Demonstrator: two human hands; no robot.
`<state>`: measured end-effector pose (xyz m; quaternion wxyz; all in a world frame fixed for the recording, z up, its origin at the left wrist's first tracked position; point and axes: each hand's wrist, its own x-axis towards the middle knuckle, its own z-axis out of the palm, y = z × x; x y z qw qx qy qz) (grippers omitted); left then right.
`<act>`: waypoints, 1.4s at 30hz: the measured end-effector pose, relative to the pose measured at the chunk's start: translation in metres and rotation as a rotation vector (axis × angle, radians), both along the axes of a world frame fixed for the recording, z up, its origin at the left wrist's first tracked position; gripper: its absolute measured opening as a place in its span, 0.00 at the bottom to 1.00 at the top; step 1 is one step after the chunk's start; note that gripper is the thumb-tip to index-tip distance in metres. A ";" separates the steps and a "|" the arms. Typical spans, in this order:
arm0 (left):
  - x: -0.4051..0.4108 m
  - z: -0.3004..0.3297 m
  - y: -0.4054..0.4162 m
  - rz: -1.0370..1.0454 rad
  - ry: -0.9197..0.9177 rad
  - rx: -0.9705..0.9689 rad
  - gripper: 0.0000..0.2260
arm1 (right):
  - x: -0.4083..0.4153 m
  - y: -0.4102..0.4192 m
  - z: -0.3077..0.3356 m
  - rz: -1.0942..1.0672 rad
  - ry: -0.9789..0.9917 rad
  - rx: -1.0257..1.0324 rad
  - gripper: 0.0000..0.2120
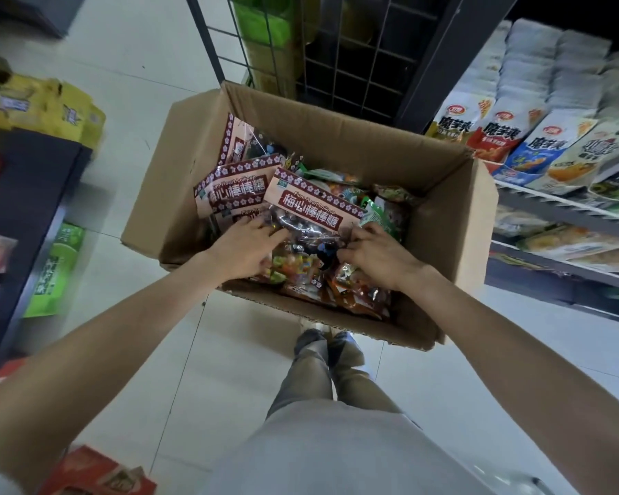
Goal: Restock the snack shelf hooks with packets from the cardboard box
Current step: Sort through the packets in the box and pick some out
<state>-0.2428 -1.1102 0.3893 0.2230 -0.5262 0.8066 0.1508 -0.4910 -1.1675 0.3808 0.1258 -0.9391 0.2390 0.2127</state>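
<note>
I see the open cardboard box (444, 223) on pale floor tiles (151, 337), wire rack (354, 66) just behind it and the stocked shelf (551, 209) close on its right; tiles lie open toward me. Inside, my left hand (245, 246) lies flat-fingered on the top lollipop packet (310, 209). My right hand (376, 253) pinches that packet's right edge.

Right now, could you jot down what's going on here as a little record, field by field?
place: shop aisle, tiled floor
container: open cardboard box on the floor
contents: mixed snack packets; several plum lollipop packets at the box's left
top packet: lollipop packet between both hands
left hand: fingers on the packet's left edge
right hand: fingers curled at its right edge
nearby: wire rack behind the box; stocked shelf on the right
</note>
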 end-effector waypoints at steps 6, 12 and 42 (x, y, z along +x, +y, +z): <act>0.009 0.011 0.009 0.077 0.076 0.027 0.13 | -0.003 0.014 0.027 -0.433 -0.313 -0.040 0.12; 0.015 0.055 0.004 0.578 0.529 -0.412 0.16 | -0.023 0.027 0.080 -1.038 -0.852 -0.045 0.08; -0.361 0.154 0.005 0.719 1.372 -0.170 0.06 | -0.296 0.074 0.167 -1.569 -1.750 0.314 0.19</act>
